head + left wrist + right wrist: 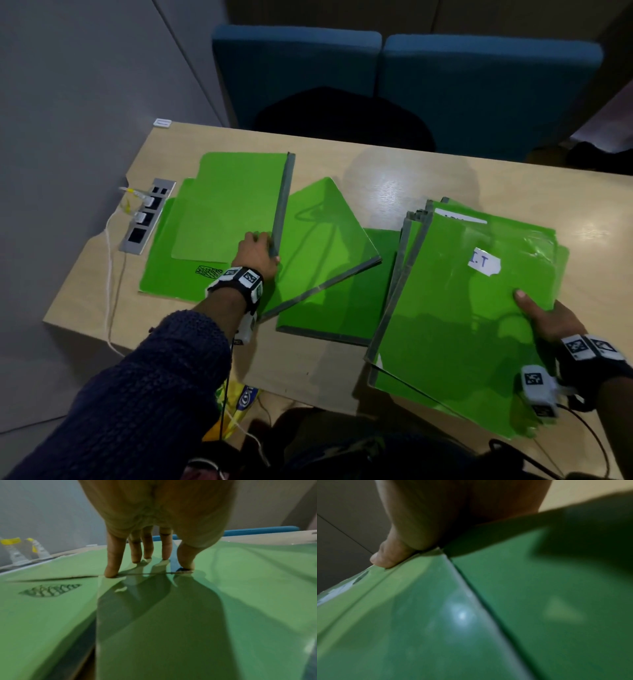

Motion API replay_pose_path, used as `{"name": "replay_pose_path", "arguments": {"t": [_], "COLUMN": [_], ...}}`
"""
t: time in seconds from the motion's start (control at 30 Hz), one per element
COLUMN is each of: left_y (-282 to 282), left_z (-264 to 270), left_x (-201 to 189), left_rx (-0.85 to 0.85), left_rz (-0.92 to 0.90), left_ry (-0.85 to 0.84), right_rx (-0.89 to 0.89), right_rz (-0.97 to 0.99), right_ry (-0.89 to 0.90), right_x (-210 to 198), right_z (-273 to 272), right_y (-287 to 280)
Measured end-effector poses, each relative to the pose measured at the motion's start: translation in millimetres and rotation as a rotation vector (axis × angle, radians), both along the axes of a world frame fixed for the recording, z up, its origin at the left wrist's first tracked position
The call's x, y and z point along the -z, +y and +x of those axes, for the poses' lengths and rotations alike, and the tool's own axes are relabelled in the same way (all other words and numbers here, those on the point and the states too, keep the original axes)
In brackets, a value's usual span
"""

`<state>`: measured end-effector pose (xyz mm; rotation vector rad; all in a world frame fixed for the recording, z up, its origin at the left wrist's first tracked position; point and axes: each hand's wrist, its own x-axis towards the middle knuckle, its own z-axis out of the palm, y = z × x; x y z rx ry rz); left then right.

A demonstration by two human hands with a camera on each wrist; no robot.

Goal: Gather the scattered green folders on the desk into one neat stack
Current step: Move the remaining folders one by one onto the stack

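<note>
Several green folders lie fanned across the left and middle of the wooden desk (pixel 376 178). My left hand (pixel 258 251) (pixel 173 563) grips the near end of the grey spine (pixel 281 205) of the top left folder (pixel 236 198), fingers on its cover and thumb beside the spine. A tilted folder (pixel 322 240) and a darker one (pixel 342 308) overlap in the middle. At the right, my right hand (pixel 544 322) holds a loose stack of green folders (pixel 462 308) by its near right edge, thumb (pixel 385 559) on top. The top cover bears a white "I.T" label (pixel 483 262).
A metal socket strip (pixel 147 216) with white plugs and a cable sits at the desk's left edge, touching the leftmost folders. Two blue chairs (pixel 376 85) stand behind the desk. A yellow bag (pixel 236 401) lies below the front edge.
</note>
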<state>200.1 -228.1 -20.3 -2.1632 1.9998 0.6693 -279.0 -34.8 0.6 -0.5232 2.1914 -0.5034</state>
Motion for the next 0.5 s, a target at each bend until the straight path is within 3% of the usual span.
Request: {"name": "replay_pose_path", "arguments": {"t": [0.23, 0.4, 0.5], "left_y": [4.9, 25.2, 53.9], "left_z": [-10.3, 3.4, -2.3], "left_x": [-6.6, 7.0, 5.3], "left_rx": [0.088, 0.108, 0.185], "left_rz": [0.126, 0.054, -0.016], "left_ry": [-0.201, 0.01, 0.01], "right_rx": [-0.068, -0.123, -0.128], "right_rz": [0.043, 0.069, 0.078], "right_ry": [0.031, 0.056, 0.061], "right_x": [0.5, -7.9, -12.0], "right_z": [-5.0, -2.8, -1.2], "right_y": [-1.0, -1.6, 0.2]}}
